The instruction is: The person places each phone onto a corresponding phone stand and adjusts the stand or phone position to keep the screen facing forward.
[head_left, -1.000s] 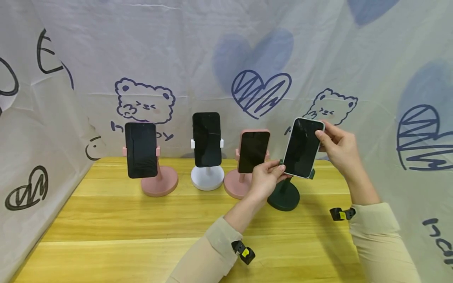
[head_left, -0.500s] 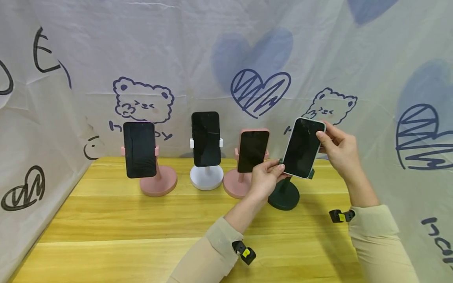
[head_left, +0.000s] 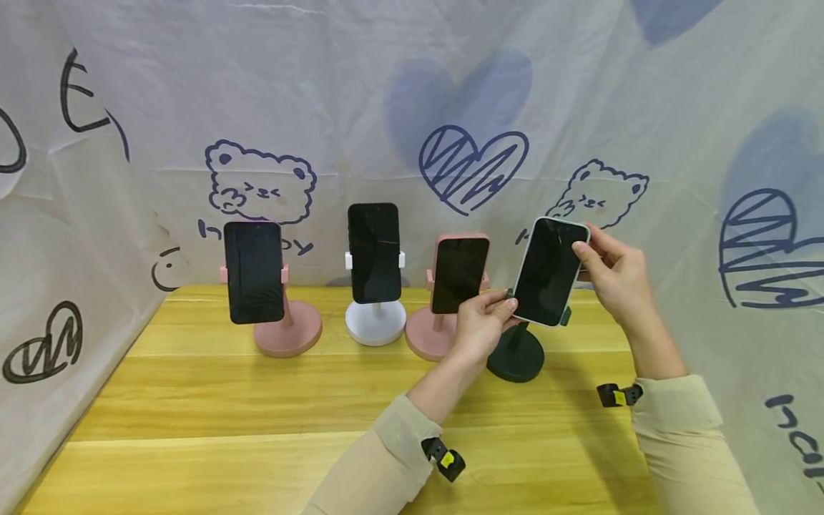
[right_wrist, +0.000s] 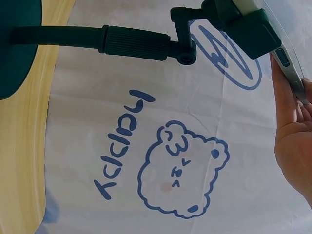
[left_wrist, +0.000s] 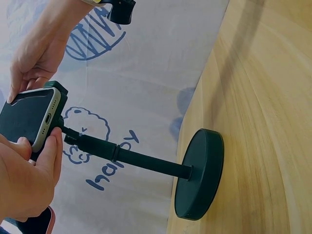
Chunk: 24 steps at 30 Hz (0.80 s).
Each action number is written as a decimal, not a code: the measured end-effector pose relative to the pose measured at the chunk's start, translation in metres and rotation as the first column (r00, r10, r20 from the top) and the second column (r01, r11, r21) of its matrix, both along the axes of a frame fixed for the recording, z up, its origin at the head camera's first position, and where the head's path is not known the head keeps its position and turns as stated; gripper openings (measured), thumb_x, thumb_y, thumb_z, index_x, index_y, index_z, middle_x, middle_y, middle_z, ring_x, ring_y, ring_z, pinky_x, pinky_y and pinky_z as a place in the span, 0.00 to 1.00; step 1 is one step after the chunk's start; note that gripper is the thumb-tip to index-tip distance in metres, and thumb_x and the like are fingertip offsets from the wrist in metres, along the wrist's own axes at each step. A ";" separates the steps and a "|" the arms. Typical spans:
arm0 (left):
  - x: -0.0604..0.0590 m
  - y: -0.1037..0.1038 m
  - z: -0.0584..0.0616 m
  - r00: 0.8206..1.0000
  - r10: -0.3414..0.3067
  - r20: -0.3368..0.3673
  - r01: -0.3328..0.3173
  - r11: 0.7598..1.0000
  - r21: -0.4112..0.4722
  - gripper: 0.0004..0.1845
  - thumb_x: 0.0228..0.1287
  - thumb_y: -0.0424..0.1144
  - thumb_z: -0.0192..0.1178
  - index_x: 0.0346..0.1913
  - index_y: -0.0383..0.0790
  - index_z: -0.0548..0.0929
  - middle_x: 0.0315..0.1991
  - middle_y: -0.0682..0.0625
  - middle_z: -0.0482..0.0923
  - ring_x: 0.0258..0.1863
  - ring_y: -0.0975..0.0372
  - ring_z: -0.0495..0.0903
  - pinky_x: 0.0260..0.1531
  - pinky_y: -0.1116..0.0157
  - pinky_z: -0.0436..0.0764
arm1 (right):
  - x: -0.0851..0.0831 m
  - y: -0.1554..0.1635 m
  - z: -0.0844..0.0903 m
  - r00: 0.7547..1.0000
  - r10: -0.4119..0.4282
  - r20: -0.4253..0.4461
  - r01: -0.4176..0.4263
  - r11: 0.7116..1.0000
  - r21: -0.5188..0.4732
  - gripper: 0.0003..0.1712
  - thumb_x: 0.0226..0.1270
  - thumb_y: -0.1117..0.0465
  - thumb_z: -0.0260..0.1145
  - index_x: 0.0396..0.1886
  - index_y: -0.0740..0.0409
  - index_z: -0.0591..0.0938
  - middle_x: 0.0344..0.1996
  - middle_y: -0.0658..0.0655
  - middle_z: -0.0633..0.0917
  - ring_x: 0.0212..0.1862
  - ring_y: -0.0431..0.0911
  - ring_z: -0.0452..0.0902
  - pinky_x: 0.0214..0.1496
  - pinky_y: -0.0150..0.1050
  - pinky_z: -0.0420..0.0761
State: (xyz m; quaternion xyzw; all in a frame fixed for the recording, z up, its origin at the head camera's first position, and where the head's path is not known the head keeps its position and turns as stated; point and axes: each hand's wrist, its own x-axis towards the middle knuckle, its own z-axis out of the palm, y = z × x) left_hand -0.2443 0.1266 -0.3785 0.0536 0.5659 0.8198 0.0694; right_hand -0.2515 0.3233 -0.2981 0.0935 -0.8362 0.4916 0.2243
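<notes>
A white-edged smartphone with a dark screen leans tilted in the clamp of a dark green phone stand. My right hand pinches its upper right edge, thumb on the front and fingers behind. At the lower left corner, my left hand grips the phone with its thumb in front and its fingers at the clamp's underside. The left wrist view shows the green stand's round base on the table and its post rising to the phone. A green clamp arm hugs the phone's side in the right wrist view.
To the left stand a pink phone stand with a pink-edged phone, a white stand with a black phone, and another pink stand with a black phone. A patterned cloth hangs behind the wooden table.
The phone's upper end and my right hand have shifted slightly down and left since half a second ago. My left hand stays at the lower corner.
</notes>
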 end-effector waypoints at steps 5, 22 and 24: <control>0.001 0.000 -0.001 1.000 0.006 -0.005 -0.006 1.000 -0.011 0.16 0.70 0.32 0.60 0.58 0.32 0.83 0.52 0.40 0.85 0.53 0.55 0.87 0.52 0.61 0.86 | 0.003 -0.002 -0.001 1.000 -0.017 0.005 0.017 1.000 0.004 0.31 0.75 0.53 0.61 0.73 0.58 0.71 0.35 0.29 0.82 0.33 0.27 0.83 0.37 0.22 0.85; 0.002 0.001 0.000 1.000 0.024 0.000 -0.024 0.999 -0.029 0.17 0.70 0.34 0.61 0.58 0.34 0.83 0.52 0.42 0.86 0.52 0.57 0.87 0.53 0.61 0.86 | 0.005 -0.002 -0.007 0.999 0.018 -0.041 -0.020 0.999 -0.045 0.29 0.75 0.60 0.62 0.71 0.63 0.72 0.37 0.32 0.85 0.33 0.28 0.83 0.35 0.24 0.85; 0.002 0.001 0.000 1.000 0.024 -0.005 -0.024 0.999 -0.033 0.17 0.70 0.34 0.61 0.58 0.34 0.83 0.52 0.42 0.86 0.53 0.57 0.87 0.53 0.61 0.86 | 0.005 -0.002 -0.008 0.999 0.021 -0.047 -0.024 0.998 -0.052 0.28 0.74 0.60 0.63 0.71 0.64 0.72 0.36 0.32 0.85 0.32 0.28 0.83 0.35 0.24 0.85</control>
